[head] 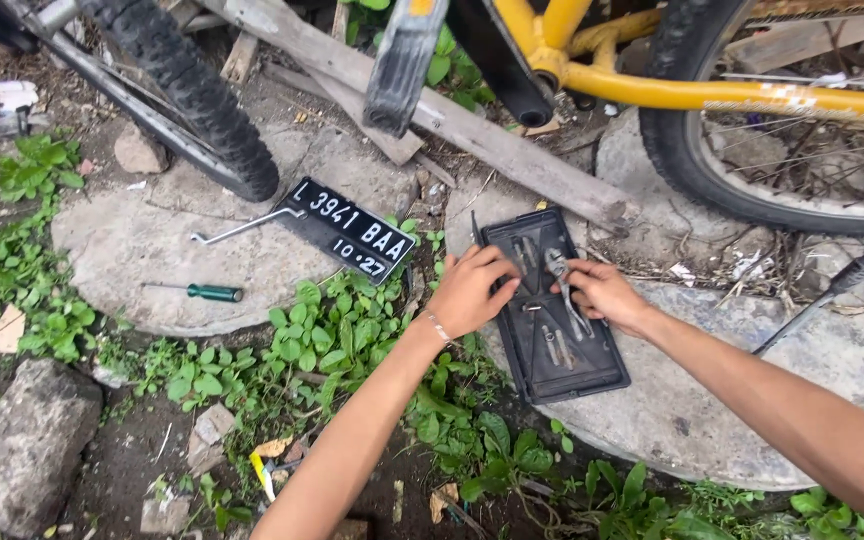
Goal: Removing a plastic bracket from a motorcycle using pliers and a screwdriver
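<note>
A black rectangular plastic tray (pixel 592 375) lies on a round concrete slab and holds several small metal tools. My left hand (pixel 472 292) rests on the tray's left edge, fingers curled over it. My right hand (pixel 604 293) reaches in from the right and grips metal pliers (pixel 564 283) lying in the tray's upper part. A thin bracelet circles my left wrist.
A black licence plate (pixel 347 230) lies to the left, with a bent metal rod (pixel 242 228) and a green-handled screwdriver (pixel 202 292) on another concrete slab (pixel 142 250). A yellow bicycle frame (pixel 712 95), tyres (pixel 197 95), wooden planks (pixel 472 125), weeds and a rock (pixel 27 445) surround the spot.
</note>
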